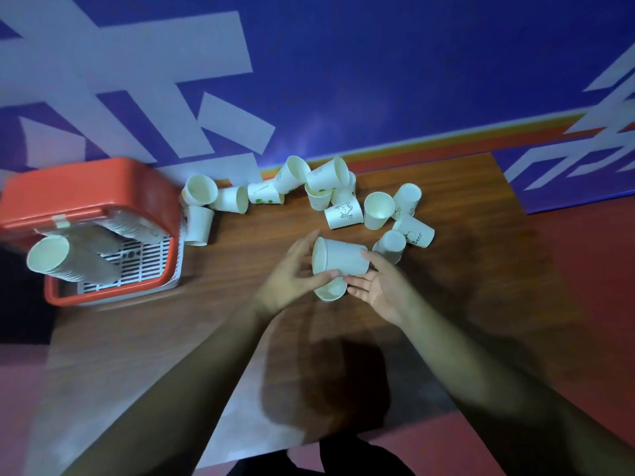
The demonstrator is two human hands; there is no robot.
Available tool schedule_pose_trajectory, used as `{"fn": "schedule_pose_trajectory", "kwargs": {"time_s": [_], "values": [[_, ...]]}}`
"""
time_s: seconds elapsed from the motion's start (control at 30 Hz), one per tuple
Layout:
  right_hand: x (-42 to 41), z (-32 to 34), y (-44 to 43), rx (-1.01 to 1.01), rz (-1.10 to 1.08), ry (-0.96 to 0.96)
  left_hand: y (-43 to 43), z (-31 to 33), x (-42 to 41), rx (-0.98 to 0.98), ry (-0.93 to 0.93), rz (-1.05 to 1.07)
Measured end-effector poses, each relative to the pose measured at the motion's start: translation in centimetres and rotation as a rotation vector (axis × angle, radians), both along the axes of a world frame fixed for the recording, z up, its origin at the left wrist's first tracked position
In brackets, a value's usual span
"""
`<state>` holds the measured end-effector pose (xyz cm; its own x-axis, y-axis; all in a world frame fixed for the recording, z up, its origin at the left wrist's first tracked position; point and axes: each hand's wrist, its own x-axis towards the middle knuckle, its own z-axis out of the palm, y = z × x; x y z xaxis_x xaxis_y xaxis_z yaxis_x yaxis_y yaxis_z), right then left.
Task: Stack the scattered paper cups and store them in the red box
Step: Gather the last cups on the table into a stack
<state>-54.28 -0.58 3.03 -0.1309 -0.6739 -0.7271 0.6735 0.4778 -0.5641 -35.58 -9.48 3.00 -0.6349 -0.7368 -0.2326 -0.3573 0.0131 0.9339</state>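
Note:
Over the middle of the wooden table [464, 286], both hands meet around a white paper cup [343, 257] lying sideways, mouth to the left. My left hand [293, 278] grips its rim end with thumb and fingers. My right hand [381, 285] touches its base end with spread fingers. A second cup [331, 292] sits just below, between the hands. Several loose cups [343, 211] lie scattered along the far edge. The red box [86, 190] stands at the left with long stacks of cups [65, 261] lying in it.
The red box has a white slatted floor [144, 259] and an open lid leaning toward the blue wall. Two cups [197, 223] rest against the box's right side. A red floor lies to the right of the table.

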Motion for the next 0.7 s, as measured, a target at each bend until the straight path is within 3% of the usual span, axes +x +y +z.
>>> {"fn": "schedule_pose_trajectory", "kwargs": {"time_s": [0.1,0.13,0.23,0.3,0.53,0.7], "values": [[0.4,0.4,-1.2,-0.002,0.060,0.101,-0.5,0.8,-0.2,-0.064,0.014,0.064],[0.1,0.4,-1.5,0.007,0.071,0.273,-0.8,0.9,0.0,-0.091,-0.005,0.066],[-2.6,-0.5,-2.1,0.023,0.126,1.079,-1.2,0.6,0.8,-0.266,-0.124,-0.035],[-4.5,-1.5,-2.1,0.062,0.182,1.368,-0.8,0.2,0.7,-0.401,-0.194,-0.146],[-6.9,-4.8,-2.0,0.133,0.623,1.678,0.3,-3.6,-0.6,-0.538,-0.408,-0.304],[-7.3,-5.9,-2.3,0.114,0.765,1.801,0.8,-5.4,-0.9,-0.524,-0.545,-0.380]]}}
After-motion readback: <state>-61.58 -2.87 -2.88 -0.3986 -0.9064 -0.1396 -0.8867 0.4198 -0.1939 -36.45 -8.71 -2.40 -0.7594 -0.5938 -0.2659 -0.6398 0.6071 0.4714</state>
